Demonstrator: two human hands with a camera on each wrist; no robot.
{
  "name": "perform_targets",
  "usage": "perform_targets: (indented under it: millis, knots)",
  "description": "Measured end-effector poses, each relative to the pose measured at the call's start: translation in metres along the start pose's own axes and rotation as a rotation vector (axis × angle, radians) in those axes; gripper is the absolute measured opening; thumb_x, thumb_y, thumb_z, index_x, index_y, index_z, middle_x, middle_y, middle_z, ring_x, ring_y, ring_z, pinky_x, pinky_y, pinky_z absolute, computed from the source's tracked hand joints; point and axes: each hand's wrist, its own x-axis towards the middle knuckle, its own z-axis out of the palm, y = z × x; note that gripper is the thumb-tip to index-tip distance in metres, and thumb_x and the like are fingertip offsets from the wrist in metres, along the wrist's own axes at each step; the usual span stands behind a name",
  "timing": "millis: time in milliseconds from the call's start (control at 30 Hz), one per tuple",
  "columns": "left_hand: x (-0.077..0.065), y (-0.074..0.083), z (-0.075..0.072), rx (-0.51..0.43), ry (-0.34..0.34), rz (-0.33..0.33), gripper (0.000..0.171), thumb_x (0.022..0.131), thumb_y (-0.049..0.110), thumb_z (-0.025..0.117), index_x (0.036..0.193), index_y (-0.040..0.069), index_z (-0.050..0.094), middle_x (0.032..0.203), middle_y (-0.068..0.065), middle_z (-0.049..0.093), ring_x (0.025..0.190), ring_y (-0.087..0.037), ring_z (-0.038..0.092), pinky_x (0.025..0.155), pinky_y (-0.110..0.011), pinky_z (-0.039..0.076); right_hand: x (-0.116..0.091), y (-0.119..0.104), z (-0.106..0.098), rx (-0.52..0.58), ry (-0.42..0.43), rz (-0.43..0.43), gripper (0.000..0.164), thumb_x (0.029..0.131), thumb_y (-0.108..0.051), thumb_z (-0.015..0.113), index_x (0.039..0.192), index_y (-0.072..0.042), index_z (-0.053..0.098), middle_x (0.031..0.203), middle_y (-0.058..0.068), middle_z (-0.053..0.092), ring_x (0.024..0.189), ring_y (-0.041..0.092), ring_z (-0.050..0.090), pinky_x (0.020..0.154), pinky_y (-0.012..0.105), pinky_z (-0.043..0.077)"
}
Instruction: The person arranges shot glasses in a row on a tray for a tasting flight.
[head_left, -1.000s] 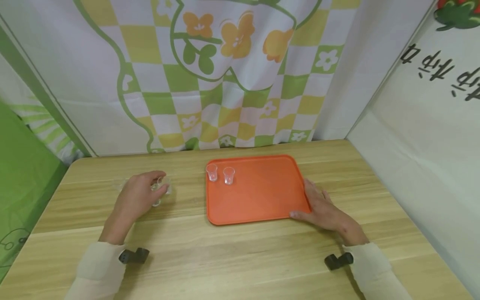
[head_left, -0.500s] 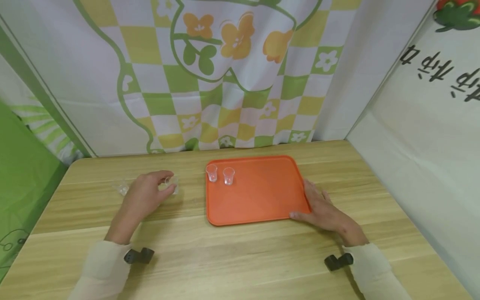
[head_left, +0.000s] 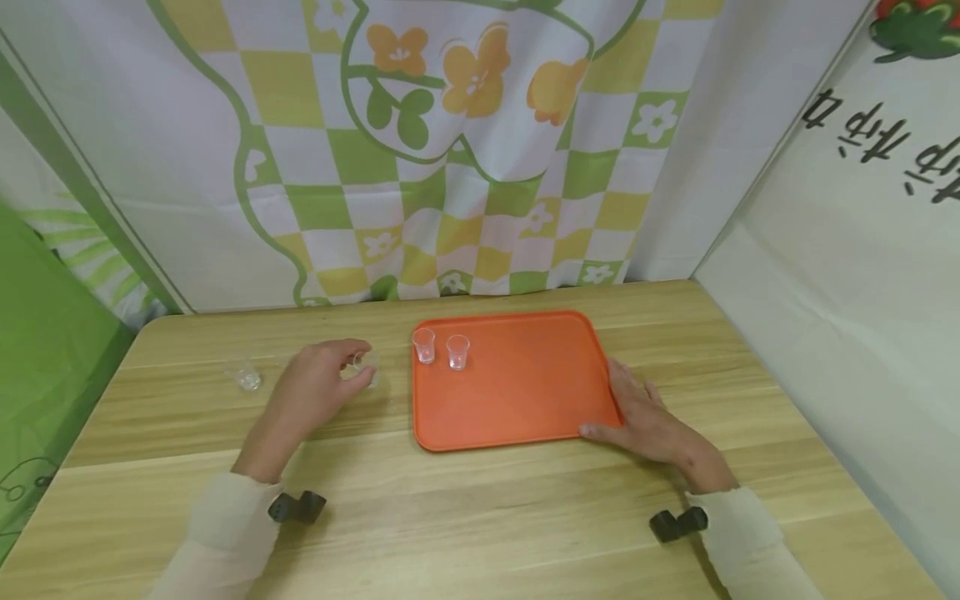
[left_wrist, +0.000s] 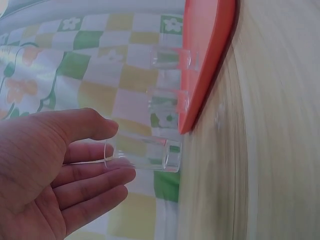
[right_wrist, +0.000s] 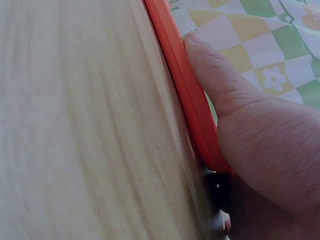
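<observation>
My left hand (head_left: 317, 385) pinches a small clear shot glass (head_left: 368, 372) near its rim, thumb on one side and fingers on the other. In the left wrist view that shot glass (left_wrist: 145, 153) is upright, its base close over the table. An orange-red tray (head_left: 517, 400) lies to the right of it, with two matching shot glasses, one left (head_left: 424, 346) and one right (head_left: 458, 352), standing in its far left part. Against the tray's near right corner rests my right hand (head_left: 647, 421), thumb (right_wrist: 212, 65) along the rim and fingers extended by the right side.
Another clear glass (head_left: 249, 378) sits on the wooden table (head_left: 465, 525), left of my left hand. A checkered curtain (head_left: 480, 225) hangs behind the table's far edge. A white wall panel (head_left: 847, 333) borders the right side.
My left hand has moved right toward the tray, carrying the shot glass. The glass left behind it has come fully into view. My right hand and the tray have stayed put.
</observation>
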Motion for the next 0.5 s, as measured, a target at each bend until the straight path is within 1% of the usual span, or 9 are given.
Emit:
perform_targets:
  millis: [233, 500]
  knots:
    - [0.007, 0.008, 0.006, -0.015, -0.008, 0.019, 0.030, 0.095, 0.016, 0.072, 0.120, -0.002, 0.073, 0.108, -0.018, 0.075, 0.094, -0.033, 0.073, 0.080, -0.050, 0.059, -0.001, 0.001, 0.000, -0.009, -0.004, 0.000, 0.115, 0.095, -0.051, 0.071, 0.162, 0.001, -0.006, 0.168, 0.025, 0.002, 0.153, 0.048, 0.002, 0.115, 0.072, 0.001]
    - [0.013, 0.017, 0.013, -0.030, -0.026, 0.023, 0.031, 0.095, 0.018, 0.072, 0.120, -0.001, 0.073, 0.109, -0.016, 0.075, 0.095, -0.031, 0.072, 0.081, -0.049, 0.060, -0.002, 0.000, 0.000, -0.010, -0.001, -0.005, 0.115, 0.095, -0.051, 0.071, 0.162, 0.001, -0.005, 0.168, 0.027, 0.003, 0.152, 0.049, 0.003, 0.115, 0.073, 0.002]
